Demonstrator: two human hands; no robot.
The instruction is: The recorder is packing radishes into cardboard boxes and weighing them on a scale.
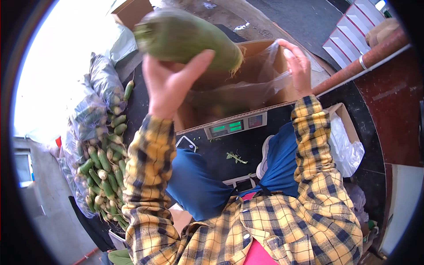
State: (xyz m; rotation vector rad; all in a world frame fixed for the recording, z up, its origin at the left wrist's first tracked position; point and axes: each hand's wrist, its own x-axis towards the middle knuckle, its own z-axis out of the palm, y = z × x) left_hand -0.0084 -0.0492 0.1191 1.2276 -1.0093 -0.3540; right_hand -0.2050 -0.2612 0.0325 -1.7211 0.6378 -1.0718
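A big green radish (190,37), blurred by motion, is held up over the left side of an open cardboard box (260,46). Under it, my left hand (168,84) grips it with the thumb on the near side; the other fingers are mostly hidden. Fine roots hang from the radish's right end. At the box's right corner, my right hand (299,66) has its fingers closed on the edge of a clear plastic liner bag (240,92). The liner spreads across the inside of the box, and what lies under it is hard to make out.
A scale (236,127) with a green-lit display sits at the box's near side. Green radishes (106,163) lie heaped at left beside filled plastic bags (90,106). On the right are a rusty pipe (340,77) and a carton with white plastic (345,148). A leaf scrap (236,157) lies between my legs.
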